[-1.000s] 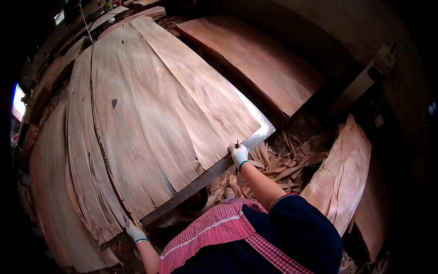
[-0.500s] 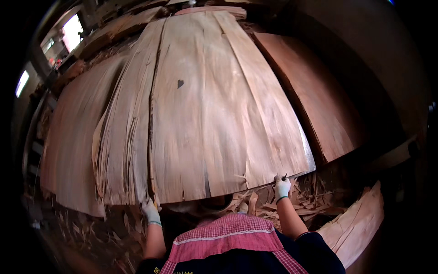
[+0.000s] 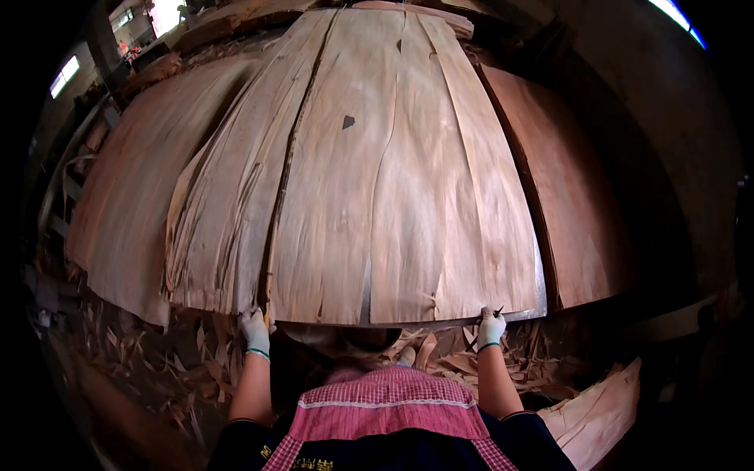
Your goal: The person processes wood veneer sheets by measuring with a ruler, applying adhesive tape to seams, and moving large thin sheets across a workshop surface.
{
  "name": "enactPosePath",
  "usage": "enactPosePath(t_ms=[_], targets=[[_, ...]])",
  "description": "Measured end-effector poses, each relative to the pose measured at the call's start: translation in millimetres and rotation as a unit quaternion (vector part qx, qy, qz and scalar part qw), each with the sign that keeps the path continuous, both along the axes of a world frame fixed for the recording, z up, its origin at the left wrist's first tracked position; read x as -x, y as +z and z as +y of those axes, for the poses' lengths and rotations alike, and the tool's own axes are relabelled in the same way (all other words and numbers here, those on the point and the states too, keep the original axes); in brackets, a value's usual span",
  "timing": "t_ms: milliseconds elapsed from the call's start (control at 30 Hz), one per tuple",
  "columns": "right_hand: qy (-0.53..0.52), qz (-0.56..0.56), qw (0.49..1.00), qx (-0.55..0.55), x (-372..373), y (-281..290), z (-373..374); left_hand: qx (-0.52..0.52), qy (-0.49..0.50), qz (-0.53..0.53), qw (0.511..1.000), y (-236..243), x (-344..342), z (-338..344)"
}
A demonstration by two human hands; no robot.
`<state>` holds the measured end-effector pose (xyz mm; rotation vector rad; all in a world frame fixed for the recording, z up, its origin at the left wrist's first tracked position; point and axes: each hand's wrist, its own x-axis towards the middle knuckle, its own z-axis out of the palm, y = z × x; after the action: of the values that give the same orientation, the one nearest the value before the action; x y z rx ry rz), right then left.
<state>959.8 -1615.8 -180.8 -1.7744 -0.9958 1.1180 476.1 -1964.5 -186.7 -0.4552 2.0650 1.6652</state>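
Note:
A wide pale wood veneer sheet [image 3: 424, 204] lies in front of me, with long splits and a small dark hole. Its near edge is held at two corners. My left hand [image 3: 255, 331], in a white glove with a green cuff, closes on the left end of that edge, where a yellowish strip shows by the fingers. My right hand [image 3: 491, 330], gloved the same way, pinches the edge toward the right. A short dark pointed piece sticks up from its fingers; its kind I cannot make out. A grey surface [image 3: 540, 290] shows under the sheet's right corner.
To the left lies a layered veneer stack [image 3: 224, 204], with another pale stack [image 3: 141, 196] beyond it. A reddish stack [image 3: 569, 180] stands on the right across a dark gap. Veneer scraps [image 3: 188, 365] litter the floor, and a curved wood piece [image 3: 597, 412] sits at lower right.
The view has shifted, so the stacks appear farther right. The sheet's splits have changed shape, and one at the near edge is wider. Both hands still grip the edge.

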Motion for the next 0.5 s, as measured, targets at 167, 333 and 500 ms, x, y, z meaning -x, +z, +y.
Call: enactPosePath(t_ms=[167, 333, 500], targets=[[0.064, 0.043, 0.997, -0.002, -11, 8, -13, -0.021, -0.109, -0.08, 0.991, 25, -13, -9], [0.059, 0.07, 0.995, 0.044, -23, 0, -49, 0.007, -0.186, -0.063, 0.98, 52, -29, -25], [0.269, -0.081, 0.953, 0.112, -20, -14, -91, 0.053, -0.202, 0.267, 0.941, 62, -6, -4]])
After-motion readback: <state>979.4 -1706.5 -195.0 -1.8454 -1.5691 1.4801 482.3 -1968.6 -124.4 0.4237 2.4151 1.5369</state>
